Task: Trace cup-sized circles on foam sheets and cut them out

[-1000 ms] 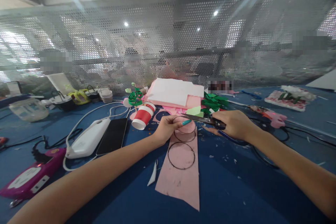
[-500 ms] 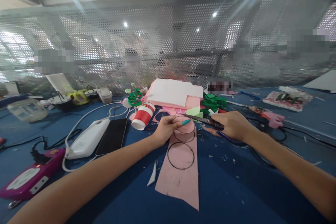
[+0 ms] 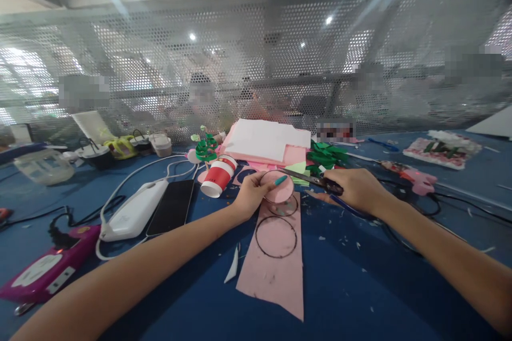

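Note:
My left hand [image 3: 253, 193] pinches a round pink paper disc [image 3: 279, 187] and tilts it up off the table. My right hand [image 3: 357, 189] is closed on a pair of black scissors [image 3: 310, 179], whose blades point left toward the disc. Below them a long pink paper strip [image 3: 274, 258] lies on the blue table [image 3: 360, 287], with drawn black circles on it.
A red paper cup [image 3: 218, 176] lies tipped left of my left hand. A black phone [image 3: 171, 206], a white power bank [image 3: 134, 217] with cables and a magenta device [image 3: 46, 272] sit at left. Pink and white sheets [image 3: 266, 144] and green paper curls [image 3: 326, 154] lie behind. A perforated screen backs the table.
The pink disc has come free of the strip's top end and my left hand has lifted and tilted it. The scissors hand has barely moved.

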Demonstrator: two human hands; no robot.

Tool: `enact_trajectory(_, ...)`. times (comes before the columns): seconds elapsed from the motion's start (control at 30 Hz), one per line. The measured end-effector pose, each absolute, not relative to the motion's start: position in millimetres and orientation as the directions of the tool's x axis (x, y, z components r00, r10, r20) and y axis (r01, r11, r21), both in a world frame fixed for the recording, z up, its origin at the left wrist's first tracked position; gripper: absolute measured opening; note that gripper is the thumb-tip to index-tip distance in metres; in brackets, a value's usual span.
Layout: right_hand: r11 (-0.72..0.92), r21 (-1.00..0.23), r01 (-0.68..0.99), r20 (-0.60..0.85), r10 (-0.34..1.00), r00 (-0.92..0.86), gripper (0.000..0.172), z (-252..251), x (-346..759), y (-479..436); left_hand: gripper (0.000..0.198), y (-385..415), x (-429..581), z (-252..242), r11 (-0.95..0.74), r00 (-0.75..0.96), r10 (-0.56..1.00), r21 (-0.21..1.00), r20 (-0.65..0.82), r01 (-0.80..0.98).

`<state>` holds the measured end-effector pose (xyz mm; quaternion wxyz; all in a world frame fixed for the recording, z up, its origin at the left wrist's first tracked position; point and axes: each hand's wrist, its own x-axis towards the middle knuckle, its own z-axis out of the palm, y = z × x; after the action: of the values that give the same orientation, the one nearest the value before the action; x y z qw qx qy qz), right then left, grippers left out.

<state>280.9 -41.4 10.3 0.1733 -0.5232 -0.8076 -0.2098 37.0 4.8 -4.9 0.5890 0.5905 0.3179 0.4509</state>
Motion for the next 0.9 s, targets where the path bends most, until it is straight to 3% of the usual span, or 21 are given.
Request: enact_trajectory(0.9, 0.401, 0.193, 0.895, 0.554, 0.708, -0.437, 0.031, 8.1, 280.1, -41.7, 0.026, 8.0, 36.8, -10.9, -0.127, 0.430, 0.881, 0.975, 0.196, -0.185)
